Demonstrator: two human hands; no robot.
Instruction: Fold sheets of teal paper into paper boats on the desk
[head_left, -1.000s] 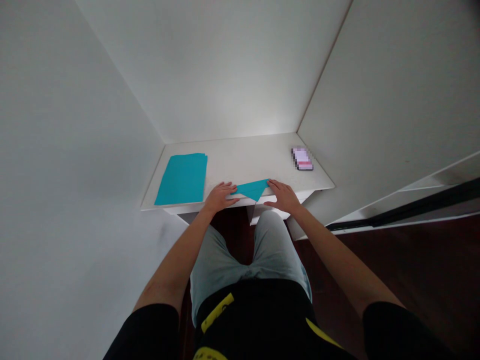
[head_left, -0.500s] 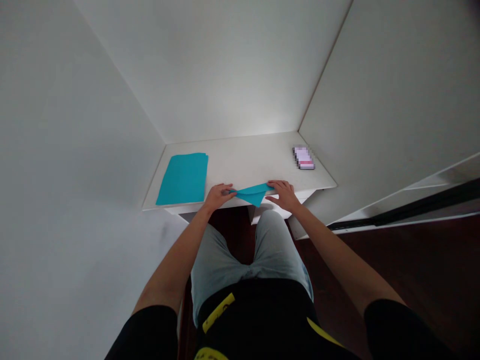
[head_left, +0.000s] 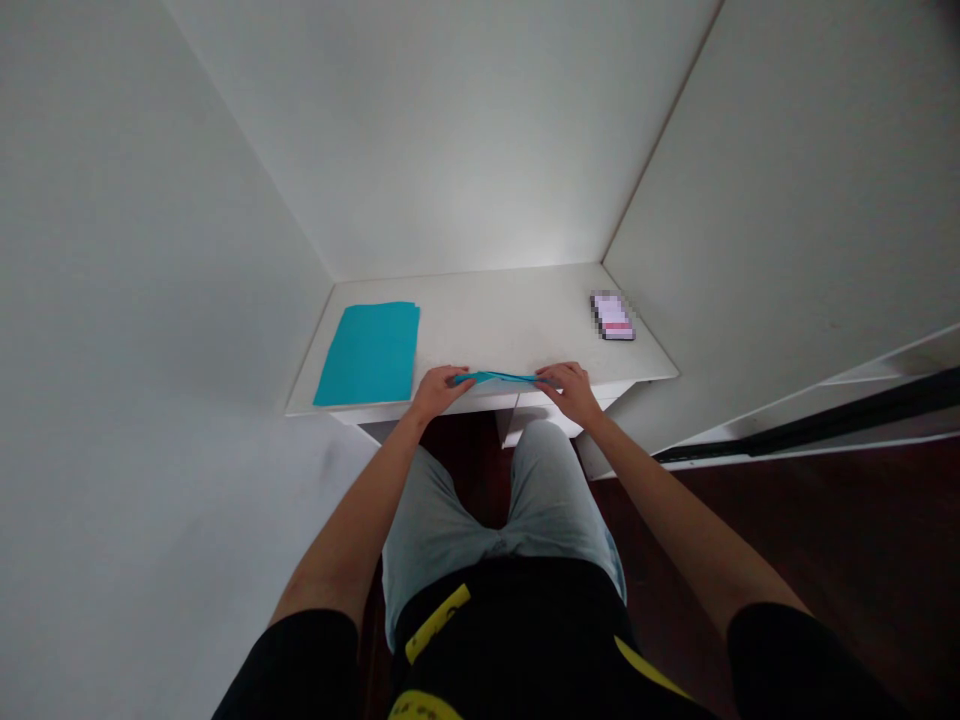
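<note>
A folded piece of blue paper (head_left: 499, 377) stretches between my two hands at the front edge of the white desk (head_left: 495, 320). It shows as a narrow strip, seen almost edge-on. My left hand (head_left: 442, 390) pinches its left end between thumb and fingers. At the other end, my right hand (head_left: 568, 388) grips the paper in the same way, thumb below and fingers on top. How the folds lie inside the strip is too small to make out.
Blue sheets of paper (head_left: 369, 355) lie stacked on the desk's left side. A phone (head_left: 613, 316) with a blurred screen rests at the right. White walls (head_left: 450, 130) enclose the desk at the back and sides. Below its front edge are a drawer unit and my legs.
The paper's triangular flap that hung down over the desk edge has been turned up, so only a narrow strip shows. Both hands stay at its ends, now closed around it.
</note>
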